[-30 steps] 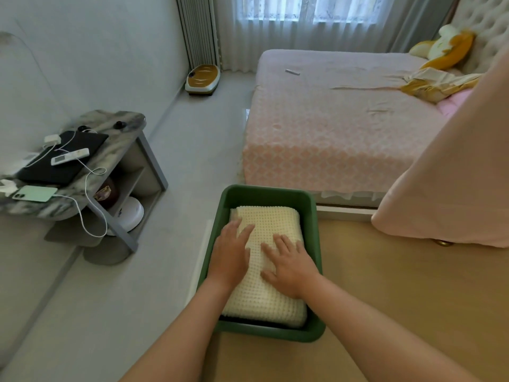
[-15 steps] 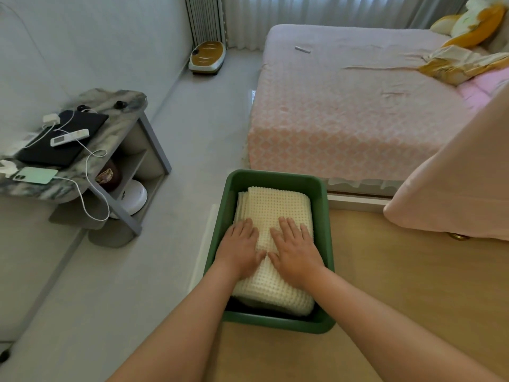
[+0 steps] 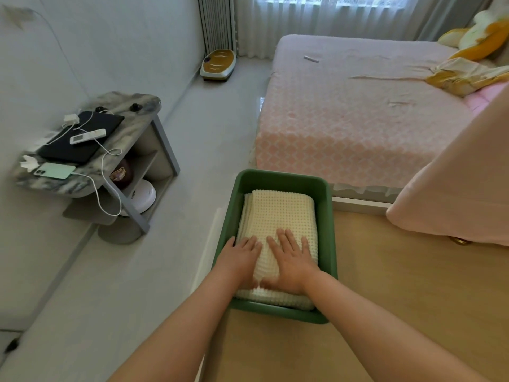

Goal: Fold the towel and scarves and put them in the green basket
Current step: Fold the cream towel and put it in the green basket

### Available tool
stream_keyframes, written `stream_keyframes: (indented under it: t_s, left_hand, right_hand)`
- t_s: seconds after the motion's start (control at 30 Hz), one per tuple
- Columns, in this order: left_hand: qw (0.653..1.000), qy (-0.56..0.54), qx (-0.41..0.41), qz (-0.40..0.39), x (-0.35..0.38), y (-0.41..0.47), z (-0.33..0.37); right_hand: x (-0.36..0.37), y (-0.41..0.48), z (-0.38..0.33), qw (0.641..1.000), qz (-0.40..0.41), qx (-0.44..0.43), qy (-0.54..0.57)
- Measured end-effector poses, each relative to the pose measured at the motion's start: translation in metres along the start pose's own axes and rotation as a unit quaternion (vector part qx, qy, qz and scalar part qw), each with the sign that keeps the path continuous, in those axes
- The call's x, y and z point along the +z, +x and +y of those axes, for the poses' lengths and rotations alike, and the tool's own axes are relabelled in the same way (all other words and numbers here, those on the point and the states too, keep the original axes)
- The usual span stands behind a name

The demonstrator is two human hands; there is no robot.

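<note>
Drawn back since a second ago, the left grip (image 3: 242,257) is laid flat, fingers straight and holding nothing, on the near end of the folded cream waffle-weave towel (image 3: 278,213). Beside it the right grip (image 3: 292,261), likewise drawn back, is spread the same way. The towel is seated inside the green rectangular plastic basket (image 3: 283,180) on the pale wood-toned surface (image 3: 399,299). Pressure is best kept even and downward, so the stack is levelled.

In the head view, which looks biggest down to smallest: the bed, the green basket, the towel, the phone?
1. bed
2. basket
3. towel, lying inside the basket
4. phone
The phone lies farther off, yet is clearly smallest.
</note>
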State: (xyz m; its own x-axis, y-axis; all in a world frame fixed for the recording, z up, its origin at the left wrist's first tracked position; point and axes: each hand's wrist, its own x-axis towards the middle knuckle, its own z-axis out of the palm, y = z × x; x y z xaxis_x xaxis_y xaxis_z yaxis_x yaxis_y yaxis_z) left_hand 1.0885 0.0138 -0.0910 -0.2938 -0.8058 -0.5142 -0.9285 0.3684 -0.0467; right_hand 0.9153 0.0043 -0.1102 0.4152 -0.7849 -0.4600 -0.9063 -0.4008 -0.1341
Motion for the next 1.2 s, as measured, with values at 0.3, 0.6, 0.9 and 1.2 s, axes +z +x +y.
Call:
stream_keyframes:
  t_s: [0.3,0.6,0.9,1.2]
  left_hand:
    - [0.966,-0.078,0.023,0.246,-0.050,0.070,0.003]
    - [0.987,-0.093,-0.040,0.122,-0.007,0.103,-0.025]
    - [0.938,-0.222,-0.015,0.266,-0.043,0.067,-0.001]
    - [0.878,-0.353,0.058,0.319,-0.106,0.029,0.140]
  right_hand:
    - [-0.049,0.026,0.040,0.980,0.174,0.086,0.039]
    - [-0.047,0.070,0.060,0.996,-0.033,0.081,-0.002]
    - [-0.068,0.016,0.056,0.976,0.192,0.054,0.085]
    - [-0.068,-0.122,0.138,0.937,0.267,0.110,0.196]
